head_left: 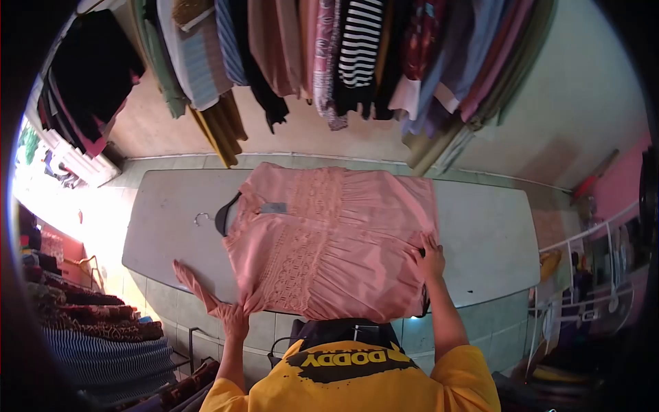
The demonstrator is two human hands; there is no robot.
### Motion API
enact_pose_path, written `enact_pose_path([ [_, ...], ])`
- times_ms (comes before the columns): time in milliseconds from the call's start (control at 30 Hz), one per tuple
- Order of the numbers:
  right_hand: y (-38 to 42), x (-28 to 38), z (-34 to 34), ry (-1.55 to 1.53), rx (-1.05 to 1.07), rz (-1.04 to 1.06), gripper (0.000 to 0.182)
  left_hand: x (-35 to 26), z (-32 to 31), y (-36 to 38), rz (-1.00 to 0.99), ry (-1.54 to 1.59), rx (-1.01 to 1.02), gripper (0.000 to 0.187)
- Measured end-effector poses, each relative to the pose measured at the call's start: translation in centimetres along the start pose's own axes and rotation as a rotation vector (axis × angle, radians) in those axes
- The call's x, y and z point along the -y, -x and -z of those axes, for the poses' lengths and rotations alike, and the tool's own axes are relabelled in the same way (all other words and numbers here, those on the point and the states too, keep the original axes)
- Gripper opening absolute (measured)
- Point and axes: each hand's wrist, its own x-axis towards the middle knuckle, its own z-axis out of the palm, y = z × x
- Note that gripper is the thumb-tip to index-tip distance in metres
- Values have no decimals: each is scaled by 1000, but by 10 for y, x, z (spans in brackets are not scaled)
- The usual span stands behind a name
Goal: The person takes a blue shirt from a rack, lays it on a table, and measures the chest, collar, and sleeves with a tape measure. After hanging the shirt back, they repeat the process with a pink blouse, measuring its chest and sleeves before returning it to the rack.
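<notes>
Pink blouse (329,240) flat on grey table (487,233); right hand (431,261) open-fingered on right hem, left hand (235,319) pinching near-left sleeve.

— What do we have under it all?

— We see a grey table (494,240), long, with rounded corners, running left to right across the view.

— And what do we find on it?

— A pink blouse (329,240) lies flat across the middle, with a lace panel down its centre. Its near edge reaches the table's near edge, and one sleeve (195,285) trails off toward the near left.

— Anything else?

— We make out a dark hanger (223,216) at the blouse's left end, its hook resting on the bare top. Both ends of the table show bare grey surface.
</notes>
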Motion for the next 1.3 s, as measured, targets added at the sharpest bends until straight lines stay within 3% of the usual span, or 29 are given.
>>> enact_pose_path([
  [33,6,2,11,-23,-17,-32,50,-3,2,12,89,17,237,28],
  [100,24,-17,17,-25,-132,-27,47,20,-36,47,444,1019,476,18],
  [200,52,-75,38,93,-63,-290,43,16,-22,64,9,507,523,11],
  [300,78,-116,76,224,-164,-542,39,21,15,38,-56,393,486,13],
  [367,83,-109,104,234,-223,-590,38,48,8,7,290,360,330,21],
  [433,89,-100,107,245,-279,-636,36,29,22,-30,390,313,-77,18],
  [500,96,-78,90,55,-172,-372,34,2,23,-65,397,391,-401,18],
  [600,109,-29,54,-85,92,-321,30,-2,-3,-96,476,370,-429,18],
  [633,112,-20,42,-149,150,-332,28,-4,-5,-103,487,359,-347,18],
  [800,101,-19,14,7,45,-336,22,-9,-3,-101,597,402,-152,18],
  [900,85,-37,18,74,33,-399,19,-1,-13,-91,651,456,-313,18],
  [967,78,-49,19,68,248,-391,22,-9,-8,-87,578,408,-403,19],
  [1200,24,-14,14,9,-38,-361,21,-5,-16,-83,605,481,-450,26],
  [1267,7,-15,1,-25,-19,-348,18,-8,-10,-79,690,272,-255,33],
  [1300,0,-12,-3,-61,-5,-339,16,-13,-8,-78,697,268,-258,33],
])
